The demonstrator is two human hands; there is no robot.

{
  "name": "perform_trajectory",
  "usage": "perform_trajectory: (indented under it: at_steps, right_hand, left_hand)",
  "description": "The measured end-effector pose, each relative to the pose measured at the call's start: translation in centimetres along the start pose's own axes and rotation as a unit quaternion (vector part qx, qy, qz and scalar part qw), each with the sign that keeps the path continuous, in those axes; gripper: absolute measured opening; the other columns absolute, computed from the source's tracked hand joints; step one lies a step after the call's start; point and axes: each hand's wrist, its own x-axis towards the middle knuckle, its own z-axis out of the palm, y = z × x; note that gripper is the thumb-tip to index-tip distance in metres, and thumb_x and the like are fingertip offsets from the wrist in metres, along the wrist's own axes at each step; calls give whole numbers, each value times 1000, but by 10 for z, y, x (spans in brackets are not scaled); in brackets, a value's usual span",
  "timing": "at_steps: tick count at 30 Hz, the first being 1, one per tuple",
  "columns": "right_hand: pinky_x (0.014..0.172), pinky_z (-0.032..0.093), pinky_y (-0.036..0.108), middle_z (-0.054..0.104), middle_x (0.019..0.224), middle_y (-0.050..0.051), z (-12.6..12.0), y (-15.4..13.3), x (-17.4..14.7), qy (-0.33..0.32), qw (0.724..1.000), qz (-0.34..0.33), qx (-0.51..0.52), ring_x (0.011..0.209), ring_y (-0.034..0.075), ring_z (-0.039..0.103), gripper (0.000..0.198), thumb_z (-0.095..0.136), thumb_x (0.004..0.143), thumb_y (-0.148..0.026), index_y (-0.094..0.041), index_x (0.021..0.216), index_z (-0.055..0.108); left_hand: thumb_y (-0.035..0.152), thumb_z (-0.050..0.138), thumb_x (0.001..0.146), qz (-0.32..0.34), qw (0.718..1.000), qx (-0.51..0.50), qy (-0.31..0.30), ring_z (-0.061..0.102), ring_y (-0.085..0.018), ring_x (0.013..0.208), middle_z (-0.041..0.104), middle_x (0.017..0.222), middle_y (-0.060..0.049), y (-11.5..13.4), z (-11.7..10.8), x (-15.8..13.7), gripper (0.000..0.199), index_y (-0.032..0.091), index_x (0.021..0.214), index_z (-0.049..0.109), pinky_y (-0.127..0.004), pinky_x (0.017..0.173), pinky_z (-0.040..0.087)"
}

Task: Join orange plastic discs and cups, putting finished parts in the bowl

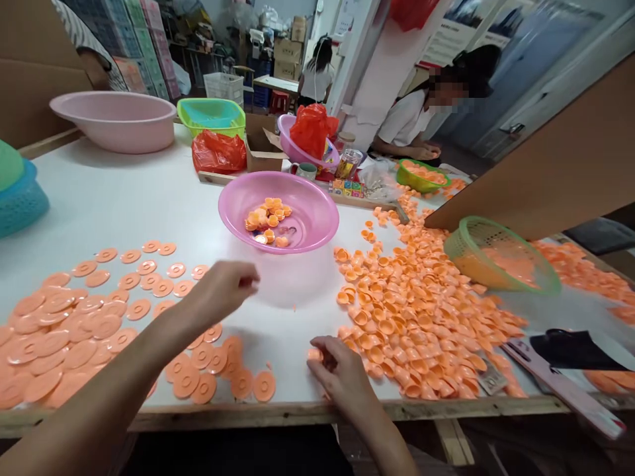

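Note:
My left hand (229, 285) is curled closed in front of the pink bowl (317, 228). Its fingers hide whatever may be inside. Near the table's front edge, my right hand (340, 373) pinches a small orange plastic cup (314, 355) between thumb and fingers. Several orange pieces (268, 215) lie inside the bowl. Flat orange discs with a ring in the middle (74, 324) are spread on the left, some reaching under my left forearm. To the right of my right hand is a large heap of small orange cups (411, 311).
A green basket (496, 258) lies tipped among the cups. A pink-handled tool (565, 390) rests at the right edge. Behind the bowl stand a mug (304, 171), a red bag (218, 152) and a large pale pink tub (119, 122). A co-worker (411, 125) sits across the table.

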Motion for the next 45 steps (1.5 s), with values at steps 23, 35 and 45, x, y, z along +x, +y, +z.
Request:
perform_trajectory:
  at_steps: [23, 35, 45]
  right_hand:
    - [57, 42, 23, 62, 59, -2, 34, -18, 63, 23, 997, 46, 61, 59, 14, 56, 11, 57, 66, -13, -20, 59, 61]
    - [55, 40, 21, 58, 63, -3, 35, -19, 63, -7, 992, 67, 106, 59, 12, 52, 12, 57, 68, -11, -19, 60, 55]
    - [60, 43, 22, 62, 68, -1, 34, -22, 63, -22, 995, 28, 91, 65, 13, 57, 12, 62, 68, -7, -18, 64, 65]
  left_hand:
    - [19, 62, 80, 26, 995, -2, -96, 57, -20, 88, 65, 83, -3, -14, 126, -25, 9, 21, 73, 67, -37, 81, 29]
    - [22, 58, 80, -83, 987, -62, -124, 59, -17, 71, 68, 68, 2, 1, 106, -15, 19, 20, 61, 61, -35, 78, 34]
    - [23, 49, 85, -31, 992, 9, -119, 54, -17, 65, 64, 65, -1, 1, 104, -20, 26, 19, 61, 57, -31, 65, 31]
